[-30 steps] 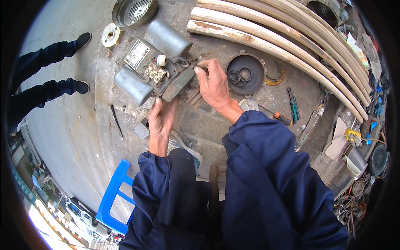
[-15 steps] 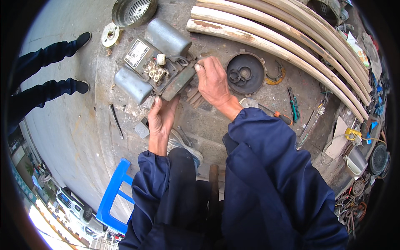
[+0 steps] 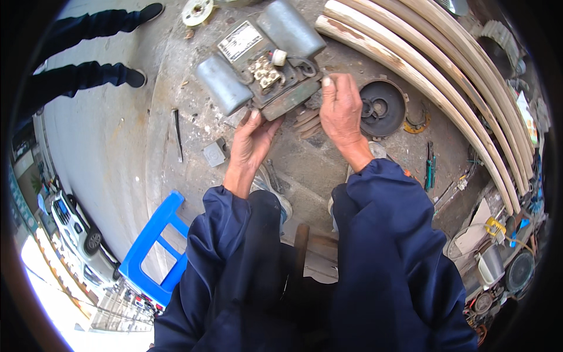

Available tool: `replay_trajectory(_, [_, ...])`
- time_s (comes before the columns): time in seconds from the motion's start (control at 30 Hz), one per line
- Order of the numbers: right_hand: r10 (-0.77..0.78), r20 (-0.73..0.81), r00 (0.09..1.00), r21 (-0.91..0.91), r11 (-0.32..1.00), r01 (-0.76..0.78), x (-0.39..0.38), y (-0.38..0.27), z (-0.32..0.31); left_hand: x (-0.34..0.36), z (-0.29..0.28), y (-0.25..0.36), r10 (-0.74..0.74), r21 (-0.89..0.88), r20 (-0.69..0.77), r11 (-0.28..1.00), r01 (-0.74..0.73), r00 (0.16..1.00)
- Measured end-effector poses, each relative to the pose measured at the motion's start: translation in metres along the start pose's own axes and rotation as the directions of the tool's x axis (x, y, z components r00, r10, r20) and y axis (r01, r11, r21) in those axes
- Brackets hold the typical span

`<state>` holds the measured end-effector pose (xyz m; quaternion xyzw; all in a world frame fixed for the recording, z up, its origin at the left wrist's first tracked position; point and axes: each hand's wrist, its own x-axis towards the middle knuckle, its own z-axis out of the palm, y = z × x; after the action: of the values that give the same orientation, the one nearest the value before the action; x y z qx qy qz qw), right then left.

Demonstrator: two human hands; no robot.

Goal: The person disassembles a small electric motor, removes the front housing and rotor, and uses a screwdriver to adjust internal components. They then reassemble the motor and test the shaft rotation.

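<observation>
An old electric motor [image 3: 291,101] lies on the ground before me, its near side green and worn. Two grey cylindrical housings flank its label plate, and a pale terminal block [image 3: 264,71] is exposed between them. My left hand [image 3: 252,144] grips the near left corner, thumb on top and fingers partly hidden beneath. At the near right corner my right hand [image 3: 341,111] is closed, its thumb against the edge and its fingers curled. A small grey box-like part [image 3: 215,154] rests left of my left hand.
To the right lie a dark round motor cover [image 3: 384,108], green-handled pliers [image 3: 431,167] and long wooden poles [image 3: 404,64]. A dark metal bar [image 3: 177,135] is on the left, beyond a blue plastic stool [image 3: 155,246]. Another person's legs [image 3: 94,76] show at the upper left.
My view has shifted, so the motor and both hands appear higher and further right. Both hands stay on the motor's near corners.
</observation>
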<state>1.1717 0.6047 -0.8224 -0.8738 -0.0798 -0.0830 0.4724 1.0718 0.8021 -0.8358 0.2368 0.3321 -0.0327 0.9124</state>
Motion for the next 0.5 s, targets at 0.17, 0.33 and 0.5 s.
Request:
replay_trajectory(0.17, [0.228,0.073,0.971,0.015,0.973,-0.229,-0.019,-0.009,-0.025,-0.007,-0.004,0.022,-0.035,0.218,-0.006,0.975,0.035,0.999])
replay_trajectory(0.33, [0.508,0.362,0.782,-0.097,0.855,-0.510,-0.078,0.006,-0.067,-0.030,-0.028,0.063,0.084,0.580,-0.099,0.815,-0.011,0.992])
replay_trajectory(0.5, [0.525,0.620,0.583,-0.204,0.825,-0.527,-0.114,0.010,-0.056,-0.040,-0.072,0.055,0.385,0.886,-0.273,0.458,0.074,0.882])
